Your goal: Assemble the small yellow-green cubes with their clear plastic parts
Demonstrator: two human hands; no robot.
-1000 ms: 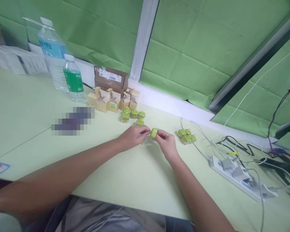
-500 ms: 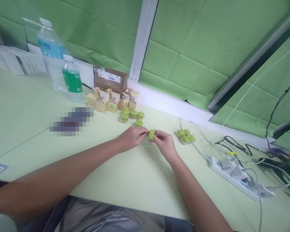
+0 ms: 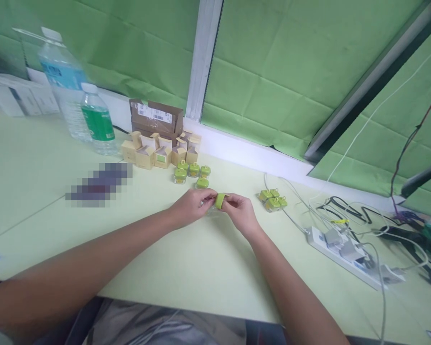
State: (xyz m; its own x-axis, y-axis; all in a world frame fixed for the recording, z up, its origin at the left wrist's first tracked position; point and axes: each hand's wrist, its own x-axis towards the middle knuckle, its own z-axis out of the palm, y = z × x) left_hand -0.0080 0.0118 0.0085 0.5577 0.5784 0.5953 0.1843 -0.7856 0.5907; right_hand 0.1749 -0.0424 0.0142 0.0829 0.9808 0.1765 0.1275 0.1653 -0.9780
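Your left hand [image 3: 194, 203] and right hand [image 3: 239, 211] meet low over the table [image 3: 187, 258], fingers of both pinched on a small clear jar with green lid [image 3: 219, 201] between them. Beyond sit more green-lidded jars [image 3: 190, 172], then small cardboard boxes [image 3: 158, 151] and two water bottles [image 3: 82, 112].

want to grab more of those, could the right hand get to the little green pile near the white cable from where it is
Probably yes. The right hand holds a green cap together with the left hand, and the green pile lies just to its right on bare table. Nothing stands between them, but the hand is occupied.
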